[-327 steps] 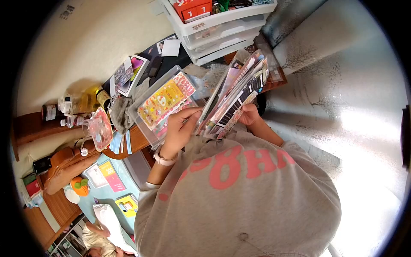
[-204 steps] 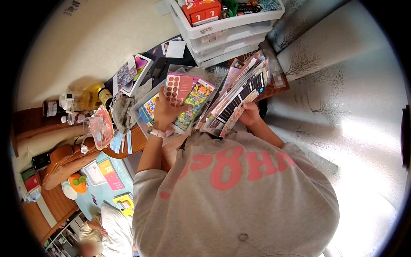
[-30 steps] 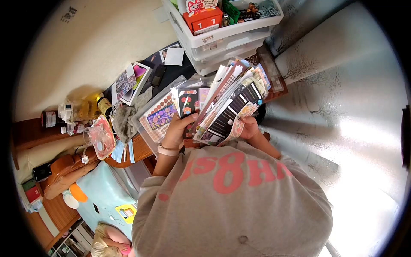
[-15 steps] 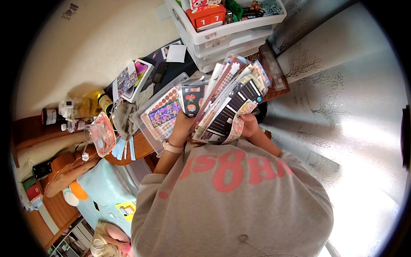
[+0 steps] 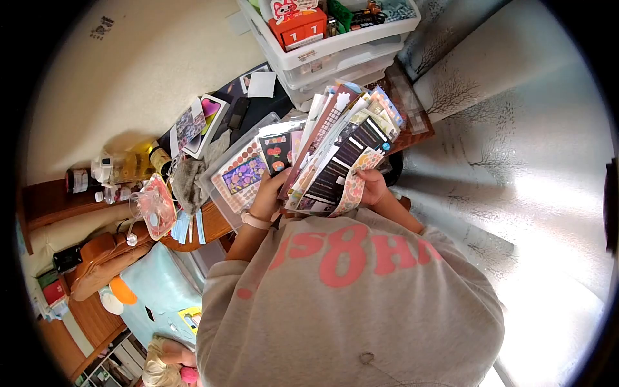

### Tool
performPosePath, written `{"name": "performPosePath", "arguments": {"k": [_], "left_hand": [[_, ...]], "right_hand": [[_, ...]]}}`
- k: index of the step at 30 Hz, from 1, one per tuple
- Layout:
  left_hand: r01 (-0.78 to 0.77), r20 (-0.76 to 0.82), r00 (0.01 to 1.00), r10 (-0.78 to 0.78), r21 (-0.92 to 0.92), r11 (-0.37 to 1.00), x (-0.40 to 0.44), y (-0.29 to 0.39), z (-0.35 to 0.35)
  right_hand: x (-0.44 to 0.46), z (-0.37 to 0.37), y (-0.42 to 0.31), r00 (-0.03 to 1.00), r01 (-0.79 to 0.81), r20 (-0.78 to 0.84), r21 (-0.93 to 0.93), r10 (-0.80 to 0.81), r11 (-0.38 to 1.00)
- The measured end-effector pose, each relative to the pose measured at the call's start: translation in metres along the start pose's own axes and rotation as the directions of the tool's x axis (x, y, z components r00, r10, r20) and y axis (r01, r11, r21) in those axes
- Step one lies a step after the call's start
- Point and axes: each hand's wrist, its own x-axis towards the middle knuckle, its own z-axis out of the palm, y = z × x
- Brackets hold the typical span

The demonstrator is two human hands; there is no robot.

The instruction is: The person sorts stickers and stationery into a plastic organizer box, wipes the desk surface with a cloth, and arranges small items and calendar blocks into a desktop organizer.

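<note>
A thick, fanned bundle of sticker sheets and cards is held up in front of my chest. My left hand is closed round its left edge, thumb on top. A black sheet with red and orange stickers sticks out beside that hand. My right hand pinches the bundle's right side, where a floral patterned strip lies under the fingers. Below my left hand a clear plastic tray contains sheets of round stickers and a purple floral sheet.
A white drawer unit holding a red calendar box stands at the back. A phone box, a grey cloth and bottles lie to the left. A curtain hangs at right. Another person is at lower left.
My left hand has shifted slightly left and the black sticker sheet has tilted outward, with more pink sheet showing beside it. The bundle stays in both hands; the view has turned slightly.
</note>
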Motion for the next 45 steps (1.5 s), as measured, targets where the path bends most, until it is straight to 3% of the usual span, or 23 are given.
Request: {"name": "performPosePath", "arguments": {"k": [3, 9, 12, 14, 16, 18, 20, 22, 24, 25, 27, 28, 30, 31, 32, 34, 35, 36, 37, 38, 40, 44, 45], "left_hand": [[0.102, 0.029, 0.995, -0.099, -0.091, 0.991, 0.004, -0.008, -0.006], [0.034, 0.060, 0.998, -0.032, -0.026, 0.999, 0.006, -0.012, -0.003], [-0.022, -0.046, 0.999, 0.024, 0.046, 0.999, 0.003, -0.011, 0.008], [-0.056, -0.007, 0.998, 0.059, 0.229, 0.972, 0.002, -0.009, 0.009], [-0.072, -0.020, 0.997, 0.078, 0.217, 0.974, 0.003, -0.016, 0.001], [-0.088, -0.028, 0.995, 0.096, 0.207, 0.974, 0.004, -0.013, -0.009], [-0.114, -0.127, 0.972, 0.198, 0.484, 0.868, 0.005, 0.007, -0.023], [-0.067, -0.095, 0.985, 0.146, 0.569, 0.820, 0.007, 0.045, -0.055], [-0.207, 0.041, 0.972, 0.230, 0.607, 0.767, 0.005, 0.080, -0.066], [-0.202, 0.035, 0.973, 0.229, 0.609, 0.767, 0.008, 0.089, -0.084], [-0.068, 0.087, 0.996, 0.002, 0.766, 0.639, 0.017, 0.099, -0.117], [-0.068, 0.087, 0.996, 0.001, 0.768, 0.637, 0.027, 0.099, -0.124], [0.034, 0.047, 0.975, -0.218, 0.934, 0.355, 0.042, 0.097, -0.129], [-0.069, 0.092, 0.986, -0.140, 0.985, 0.161, 0.040, 0.096, -0.110], [-0.126, 0.148, 0.985, -0.087, 0.967, 0.220, 0.045, 0.079, -0.118], [-0.105, 0.113, 0.989, -0.094, 0.990, 0.092, 0.060, 0.060, -0.128], [-0.106, 0.114, 0.989, -0.098, 0.990, 0.089, 0.060, 0.051, -0.128], [-0.106, 0.108, 0.980, 0.166, 0.994, -0.023, 0.051, 0.038, -0.116], [-0.075, 0.124, 0.900, 0.418, 0.988, -0.131, 0.041, 0.025, -0.103], [-0.075, 0.125, 0.902, 0.413, 0.988, -0.134, 0.029, 0.017, -0.085], [-0.139, 0.294, 0.894, 0.337, 0.899, -0.416, 0.006, 0.008, -0.054], [-0.160, 0.286, 0.941, 0.182, 0.848, -0.506, 0.005, -0.002, -0.074], [-0.202, 0.366, 0.916, 0.166, 0.775, -0.598, 0.008, -0.005, -0.080]], "right_hand": [[-0.002, 0.005, -0.002, 0.998, 0.020, 0.061, 0.033, -0.022, 0.999], [-0.005, 0.000, -0.002, 0.999, 0.020, 0.032, 0.035, -0.021, 0.999], [-0.005, 0.003, -0.004, 0.999, 0.015, 0.028, 0.043, -0.016, 0.999], [-0.005, 0.010, -0.003, 0.997, 0.026, 0.074, 0.052, -0.030, 0.998], [-0.006, 0.002, -0.002, 0.992, 0.037, 0.122, 0.060, -0.044, 0.998], [-0.010, -0.026, -0.002, 0.990, 0.133, 0.044, 0.058, -0.136, 0.989], [-0.009, -0.014, -0.004, 0.984, 0.180, -0.009, 0.028, -0.180, 0.983], [-0.015, -0.014, -0.006, 0.955, 0.292, -0.046, 0.006, -0.292, 0.956], [-0.021, -0.021, -0.009, 0.959, 0.283, -0.023, 0.044, -0.283, 0.958], [-0.023, -0.027, -0.008, 0.957, 0.290, -0.042, 0.069, -0.288, 0.955], [-0.022, -0.027, -0.007, 0.957, 0.289, -0.053, 0.090, -0.285, 0.953], [-0.021, -0.029, -0.007, 0.957, 0.290, -0.052, 0.092, -0.286, 0.953], [-0.019, -0.035, -0.007, 0.967, 0.253, 0.002, 0.125, -0.255, 0.959], [-0.018, -0.037, -0.007, 0.967, 0.251, 0.015, 0.118, -0.254, 0.961], [-0.019, -0.038, -0.007, 0.966, 0.253, 0.016, 0.118, -0.257, 0.960], [-0.020, -0.034, -0.008, 0.973, 0.230, -0.007, 0.116, -0.230, 0.966], [-0.022, -0.040, -0.007, 0.974, 0.221, 0.011, 0.139, -0.225, 0.965], [-0.023, -0.039, -0.006, 0.974, 0.225, 0.006, 0.144, -0.228, 0.964], [-0.024, -0.039, -0.005, 0.971, 0.238, -0.012, 0.114, -0.238, 0.965], [-0.024, -0.039, -0.004, 0.968, 0.250, -0.025, 0.085, -0.248, 0.965], [-0.027, -0.049, -0.006, 0.970, 0.240, -0.005, 0.125, -0.241, 0.963], [-0.024, -0.034, -0.007, 0.973, 0.233, -0.017, 0.096, -0.232, 0.968], [-0.023, -0.035, -0.007, 0.973, 0.231, -0.048, 0.084, -0.228, 0.969]]}}
